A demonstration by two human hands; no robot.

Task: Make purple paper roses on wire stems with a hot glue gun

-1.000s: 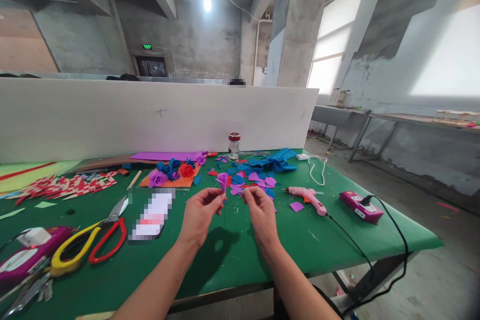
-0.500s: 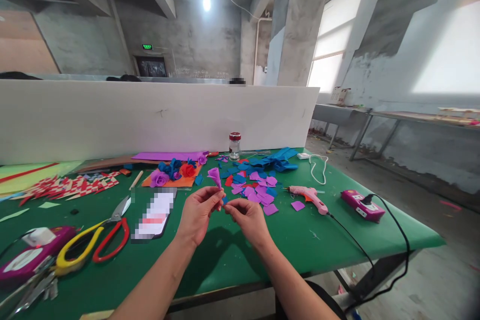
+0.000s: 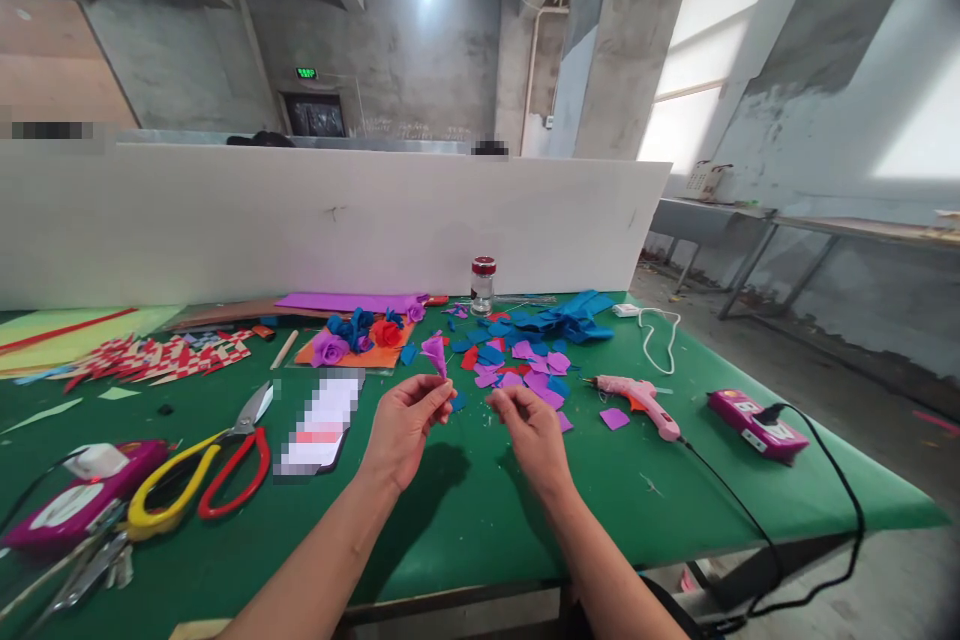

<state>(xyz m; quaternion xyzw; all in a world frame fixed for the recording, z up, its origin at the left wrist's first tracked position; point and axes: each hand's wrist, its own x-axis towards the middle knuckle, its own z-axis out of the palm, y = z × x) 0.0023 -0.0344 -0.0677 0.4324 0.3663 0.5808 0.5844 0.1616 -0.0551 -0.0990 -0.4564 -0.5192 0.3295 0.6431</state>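
Left hand (image 3: 405,428) pinches purple flower (image 3: 433,352) by base, above table (image 3: 480,520). Right hand (image 3: 534,435) apart, fingertips pressed together; cannot tell if gripping anything. Best: pinch low, light, sparing flared rim.

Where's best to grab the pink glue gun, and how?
Probably by its handle, with the right hand coming from the near right. The pink glue gun lies on its side, handle slanting toward the near edge and nozzle pointing left, away from that grip.
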